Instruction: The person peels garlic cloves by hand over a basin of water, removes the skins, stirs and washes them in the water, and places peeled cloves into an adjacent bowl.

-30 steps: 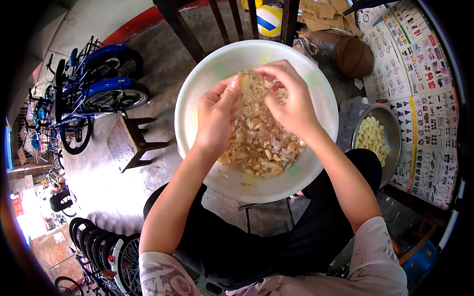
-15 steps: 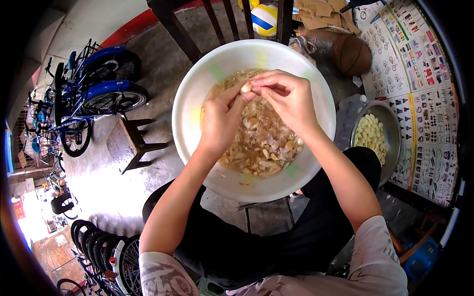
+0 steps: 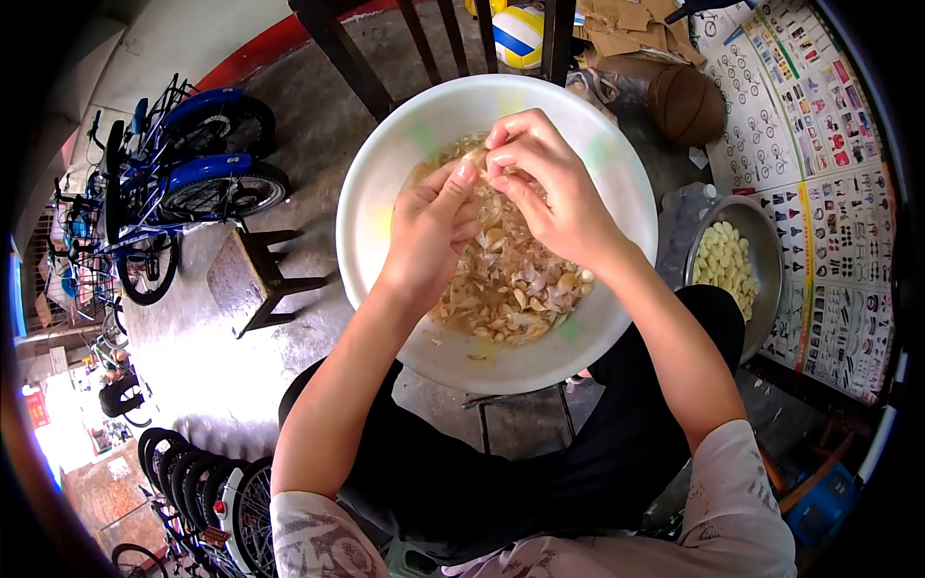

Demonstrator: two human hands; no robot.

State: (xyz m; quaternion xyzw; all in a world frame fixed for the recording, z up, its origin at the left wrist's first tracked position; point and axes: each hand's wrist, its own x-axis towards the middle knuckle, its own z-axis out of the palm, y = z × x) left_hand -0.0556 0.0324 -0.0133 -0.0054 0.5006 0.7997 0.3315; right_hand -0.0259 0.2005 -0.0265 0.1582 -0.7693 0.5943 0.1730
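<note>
A large white basin (image 3: pixel 374 226) stands before me, holding water, loose garlic skins and several garlic cloves (image 3: pixel 525 289). Over its far half, my left hand (image 3: pixel 436 217) pinches a garlic clove (image 3: pixel 475 156) between thumb and curled fingers. My right hand (image 3: pixel 544 183) meets it from the other side, thumb and fingers pinched at the clove's edge; the fingers partly hide the contact. To the right, a metal bowl (image 3: pixel 768 255) holds many peeled pale cloves (image 3: pixel 725 262).
A dark wooden chair (image 3: pixel 424 43) stands behind the basin, with a volleyball (image 3: pixel 518 37) and a basketball (image 3: pixel 686 104) beyond. On the left are a small wooden stool (image 3: pixel 252 281) and several bicycles (image 3: pixel 207 173). A printed poster sheet (image 3: pixel 829 193) lies at the right.
My right hand's fingers have lifted and curled more, with the wrist turned. My left hand has rolled so its thumb lies on top. The clove has shifted slightly up and left.
</note>
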